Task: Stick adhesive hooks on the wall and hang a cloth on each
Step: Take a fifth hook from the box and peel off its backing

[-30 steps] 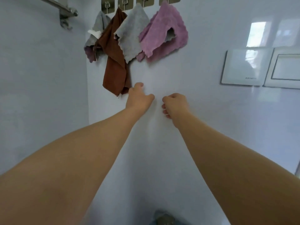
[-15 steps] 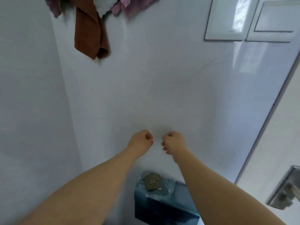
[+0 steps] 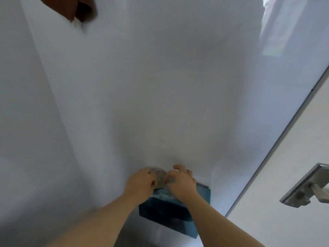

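Two bare hands meet low in the head view, just in front of a glossy white wall (image 3: 160,86). Between them is a small, flat, silvery metal adhesive hook (image 3: 160,177). The left hand (image 3: 140,182) has its fingers curled in, gripping the hook's left edge. The right hand (image 3: 179,182) pinches the right edge between thumb and bent fingers. The picture is soft here, so I cannot tell which way the hook faces or whether any wrapping covers it. The hook is held close to the wall, but whether it touches the wall cannot be made out. Directly below the hands sits a dark teal rectangular box (image 3: 165,213), its top open toward the camera. Something pale and crinkled lies inside near the rim, too blurred to name. The right wrist crosses over the box's upper right corner. Both forearms are bare and reach up from the bottom edge of the view. High at the top left, the lower end of a rust-brown folded cloth (image 3: 71,8) hangs against the wall, well apart from the hands; what it hangs from lies outside the view. To the right, a thin grey frame strip (image 3: 277,143) runs diagonally, bordering an off-white door panel (image 3: 284,184). That panel carries a brushed-metal lever handle (image 3: 306,189) on a rectangular plate.
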A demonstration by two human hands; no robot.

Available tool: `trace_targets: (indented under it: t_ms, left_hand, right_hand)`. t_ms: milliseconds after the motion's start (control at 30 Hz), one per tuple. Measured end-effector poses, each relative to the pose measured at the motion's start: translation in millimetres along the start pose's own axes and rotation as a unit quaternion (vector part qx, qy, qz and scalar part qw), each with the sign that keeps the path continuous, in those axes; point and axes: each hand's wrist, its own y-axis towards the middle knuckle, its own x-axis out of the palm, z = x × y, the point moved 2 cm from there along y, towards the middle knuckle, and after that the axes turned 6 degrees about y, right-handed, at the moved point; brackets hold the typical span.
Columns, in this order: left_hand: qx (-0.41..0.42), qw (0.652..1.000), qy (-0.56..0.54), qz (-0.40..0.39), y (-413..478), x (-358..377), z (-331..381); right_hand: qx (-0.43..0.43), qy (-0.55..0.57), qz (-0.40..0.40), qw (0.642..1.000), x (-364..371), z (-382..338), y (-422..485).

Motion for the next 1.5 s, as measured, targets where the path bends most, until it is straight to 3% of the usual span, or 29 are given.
trace_targets:
  t_ms: [100, 167, 400, 700, 967, 1133, 1200, 1267, 1500]
  left_hand:
    - [0.036, 0.998, -0.046, 0.005, -2, 10, 6]
    - [0.061, 0.998, -0.018, 0.004, 2, 21, 5]
    - [0.082, 0.994, 0.061, 0.048, 20, 34, 13]
    - [0.130, 0.978, 0.159, 0.033, 29, 45, 13]
    - [0.144, 0.976, 0.132, 0.091, 21, 15, 6]
    - [0.114, 0.991, 0.030, 0.070, 22, 5, -2]
    - [0.077, 0.993, -0.020, 0.083, 24, -1, -6]
    - [0.016, 0.992, -0.116, 0.044, 27, -5, -9]
    - [-0.128, 0.899, -0.418, -0.007, 36, -23, -23]
  right_hand:
    - [-0.023, -0.105, -0.048, 0.993, 14, 7, 3]
    - [-0.008, -0.139, -0.041, 0.989, 20, 13, 5]
    - [0.035, -0.103, -0.016, 0.994, 23, 17, 12]
    - [0.048, -0.089, -0.024, 0.995, 20, 18, 20]
    - [0.045, -0.098, -0.019, 0.994, 18, 11, 19]
    - [0.040, -0.119, -0.024, 0.992, 17, 6, 17]
    - [0.043, -0.121, -0.018, 0.992, 16, 5, 17]
    - [0.046, -0.121, -0.013, 0.992, 15, 4, 17]
    - [0.046, -0.111, 0.009, 0.993, 12, 5, 17]
